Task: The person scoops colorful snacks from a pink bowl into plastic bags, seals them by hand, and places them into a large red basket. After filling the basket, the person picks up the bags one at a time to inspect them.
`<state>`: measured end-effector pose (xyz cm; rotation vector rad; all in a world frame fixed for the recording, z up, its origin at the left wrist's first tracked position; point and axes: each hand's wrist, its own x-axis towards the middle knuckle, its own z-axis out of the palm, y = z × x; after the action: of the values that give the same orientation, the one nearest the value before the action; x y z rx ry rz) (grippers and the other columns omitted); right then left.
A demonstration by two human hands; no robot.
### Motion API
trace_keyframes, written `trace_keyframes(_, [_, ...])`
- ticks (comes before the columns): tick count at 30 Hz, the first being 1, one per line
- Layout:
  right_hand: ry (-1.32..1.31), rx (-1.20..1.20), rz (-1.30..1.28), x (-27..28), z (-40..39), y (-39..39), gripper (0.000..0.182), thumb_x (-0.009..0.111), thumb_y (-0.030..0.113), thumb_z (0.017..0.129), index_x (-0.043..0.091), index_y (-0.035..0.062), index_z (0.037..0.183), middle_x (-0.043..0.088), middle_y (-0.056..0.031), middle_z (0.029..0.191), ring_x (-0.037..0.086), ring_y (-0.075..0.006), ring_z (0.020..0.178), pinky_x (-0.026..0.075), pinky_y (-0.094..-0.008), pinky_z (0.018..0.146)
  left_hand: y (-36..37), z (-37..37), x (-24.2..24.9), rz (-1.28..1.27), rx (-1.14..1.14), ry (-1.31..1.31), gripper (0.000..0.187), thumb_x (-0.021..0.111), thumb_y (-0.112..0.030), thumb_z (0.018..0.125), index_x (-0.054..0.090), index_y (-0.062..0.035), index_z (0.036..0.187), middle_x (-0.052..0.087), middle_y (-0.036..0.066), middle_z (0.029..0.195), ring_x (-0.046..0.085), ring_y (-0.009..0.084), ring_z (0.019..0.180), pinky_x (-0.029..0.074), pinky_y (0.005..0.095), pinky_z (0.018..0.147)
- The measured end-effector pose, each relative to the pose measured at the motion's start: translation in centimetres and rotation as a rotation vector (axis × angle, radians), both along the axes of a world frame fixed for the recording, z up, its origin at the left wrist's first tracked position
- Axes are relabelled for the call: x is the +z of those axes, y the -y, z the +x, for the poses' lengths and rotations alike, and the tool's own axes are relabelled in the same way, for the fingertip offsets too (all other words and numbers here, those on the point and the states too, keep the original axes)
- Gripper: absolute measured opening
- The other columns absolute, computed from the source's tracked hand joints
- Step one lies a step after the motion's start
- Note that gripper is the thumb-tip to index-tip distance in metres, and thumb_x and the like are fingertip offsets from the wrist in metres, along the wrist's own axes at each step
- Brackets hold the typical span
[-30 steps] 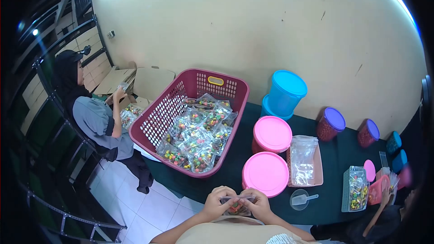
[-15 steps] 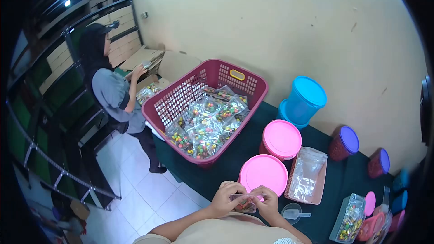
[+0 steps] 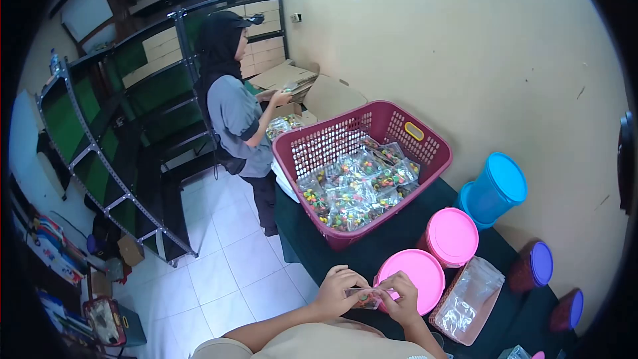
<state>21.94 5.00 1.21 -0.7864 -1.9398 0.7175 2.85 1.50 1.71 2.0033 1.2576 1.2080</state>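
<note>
My left hand and my right hand pinch the two ends of a small clear bag of colourful candies, held close to my chest over the near edge of the dark green table. Just beyond my hands stands a tub with a pink lid. A maroon plastic basket further back holds several filled candy bags.
Another pink-lidded tub, stacked blue tubs, purple-lidded jars and a tray of empty clear bags stand to the right. A person in grey works at cardboard boxes beyond the basket. Metal shelving lines the left.
My view has swung to the left, so the basket and tubs shifted right and the shelving came into sight. Both hands still hold the candy bag.
</note>
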Motion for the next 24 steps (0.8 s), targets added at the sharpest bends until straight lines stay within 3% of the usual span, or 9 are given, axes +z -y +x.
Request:
trace_keyframes(7, [-0.033,-0.052,-0.005,0.1,0.3,0.8,0.012,0.072,0.005,0.066,0.067,0.0073,0.076,0.063,-0.0040,0.072,0.054,-0.0213,0.073,0.044,-0.0330,0.067,0.9,-0.7,0.4,0.004,0.001,-0.005,0.017,0.067,-0.026,0.080,0.067,-0.0097,0.084,0.065,0.003,0.084,0.061,0.0186,0.087,0.033,0.0410,0.098])
trace_keyframes(9, [-0.038,-0.059,0.004,0.1,0.6,1.1,0.012,0.073,0.005,0.066,0.067,0.0072,0.076,0.062,-0.0039,0.072,0.053,-0.0212,0.073,0.044,-0.0328,0.067,1.0,-0.8,0.1,0.005,0.000,0.008,0.010,0.070,-0.018,0.079,0.065,-0.0091,0.080,0.065,0.003,0.085,0.061,0.0170,0.089,0.033,0.0426,0.099])
trace_keyframes(17, [0.012,-0.092,0.024,-1.1,2.0,2.8,0.013,0.073,0.006,0.066,0.066,0.0091,0.077,0.064,-0.0018,0.076,0.052,-0.0222,0.078,0.042,-0.0338,0.072,1.9,-1.6,-0.5,-0.086,-0.113,0.026,0.011,0.071,-0.013,0.077,0.062,-0.0077,0.075,0.065,0.004,0.083,0.062,0.0180,0.087,0.034,0.0448,0.098])
trace_keyframes(24, [0.025,-0.081,0.161,3.9,0.9,0.0,0.015,0.073,0.007,0.066,0.065,0.0103,0.079,0.064,-0.0005,0.079,0.051,-0.0231,0.082,0.040,-0.0364,0.076,-0.6,-3.5,3.6,0.091,-0.109,0.052,0.010,0.071,-0.008,0.075,0.061,-0.0097,0.073,0.064,0.003,0.074,0.063,0.0184,0.079,0.035,0.0445,0.095])
